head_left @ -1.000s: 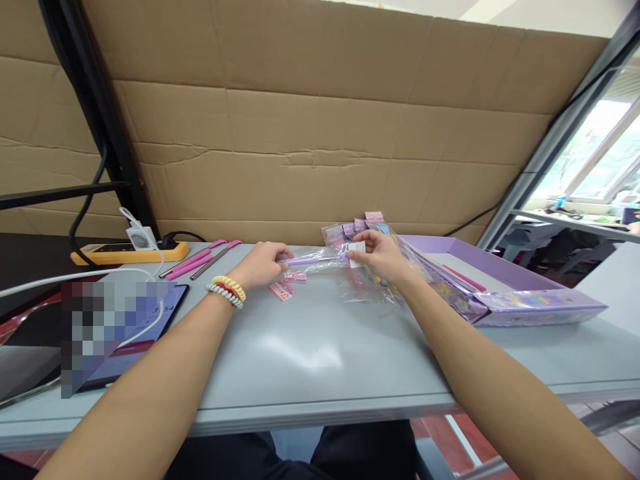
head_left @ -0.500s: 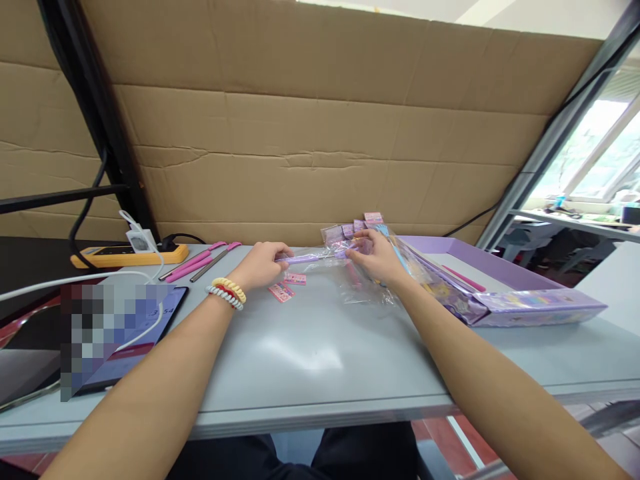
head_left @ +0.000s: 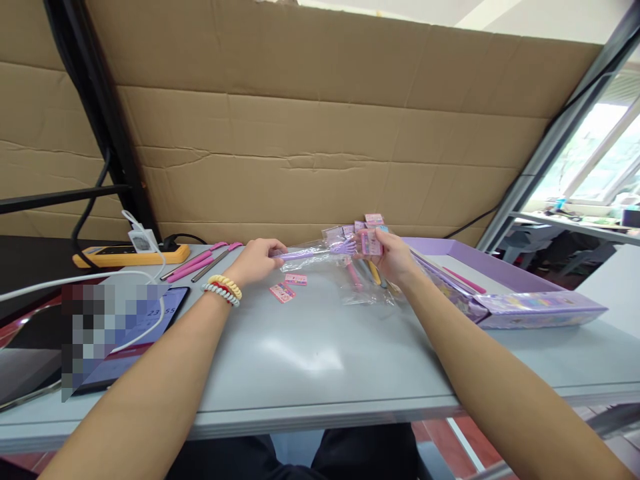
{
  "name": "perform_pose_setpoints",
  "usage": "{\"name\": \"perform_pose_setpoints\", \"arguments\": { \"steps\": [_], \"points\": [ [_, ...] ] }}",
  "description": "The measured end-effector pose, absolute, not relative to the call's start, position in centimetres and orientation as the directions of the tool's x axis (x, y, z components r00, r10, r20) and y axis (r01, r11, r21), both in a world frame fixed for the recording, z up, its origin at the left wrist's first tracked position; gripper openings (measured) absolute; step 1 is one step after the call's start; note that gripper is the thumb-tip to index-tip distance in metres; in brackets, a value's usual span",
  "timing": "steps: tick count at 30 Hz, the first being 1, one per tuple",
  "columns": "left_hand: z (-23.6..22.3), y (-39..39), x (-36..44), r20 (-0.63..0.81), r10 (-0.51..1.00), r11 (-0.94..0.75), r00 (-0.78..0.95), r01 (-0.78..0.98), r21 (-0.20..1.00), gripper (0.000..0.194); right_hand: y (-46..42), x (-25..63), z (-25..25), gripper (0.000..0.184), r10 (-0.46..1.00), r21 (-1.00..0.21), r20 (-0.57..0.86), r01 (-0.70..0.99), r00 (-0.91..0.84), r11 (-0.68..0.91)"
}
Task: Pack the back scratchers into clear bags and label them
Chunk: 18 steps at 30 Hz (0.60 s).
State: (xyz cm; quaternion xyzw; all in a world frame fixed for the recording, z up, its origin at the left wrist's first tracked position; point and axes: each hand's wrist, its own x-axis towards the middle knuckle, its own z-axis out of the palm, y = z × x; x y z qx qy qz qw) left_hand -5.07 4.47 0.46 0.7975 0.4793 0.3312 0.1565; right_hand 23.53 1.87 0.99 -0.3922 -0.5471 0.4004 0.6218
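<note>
A purple back scratcher (head_left: 305, 255) with a claw-like head lies level inside a clear plastic sleeve, between my hands. My left hand (head_left: 257, 261), with beaded or coiled bands at its wrist, is closed round the handle end. In my right hand (head_left: 393, 257) a pink printed card (head_left: 371, 242) is pinched at the sleeve's head end. Under and behind it are more clear packets (head_left: 363, 287) with pink and yellow handles and printed cards. Two loose pink cards (head_left: 283, 292) lie on the table below my left hand. Several pink back scratchers (head_left: 193, 267) rest unwrapped at the left.
An open purple box (head_left: 540, 310) stands on the right of the grey table (head_left: 310, 373). At the left are a tablet (head_left: 145, 340) with a white cable and a yellow power strip (head_left: 130, 255). A cardboard sheet (head_left: 320, 133) closes off the back.
My right hand has turned and shifted slightly right, now holding a pink card up to view. The purple claw head shows clear of my fingers. My left hand has moved slightly left.
</note>
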Motion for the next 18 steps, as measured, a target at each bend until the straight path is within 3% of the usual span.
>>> {"name": "perform_pose_setpoints", "arguments": {
  "steps": [13, 18],
  "points": [
    [0.62, 4.31, -5.02, 0.35, 0.863, -0.505, 0.365, 0.591, 0.629, 0.026, 2.86, 24.19, -0.01, 0.048, 0.877, -0.895, 0.446, 0.104, 0.18, 0.434],
    [0.55, 4.46, -5.15, 0.345, 0.872, -0.486, 0.347, 0.542, 0.685, 0.026, 2.58, 23.86, 0.49, 0.043, 0.875, -0.887, 0.439, -0.057, 0.204, 0.458]
  ]
}}
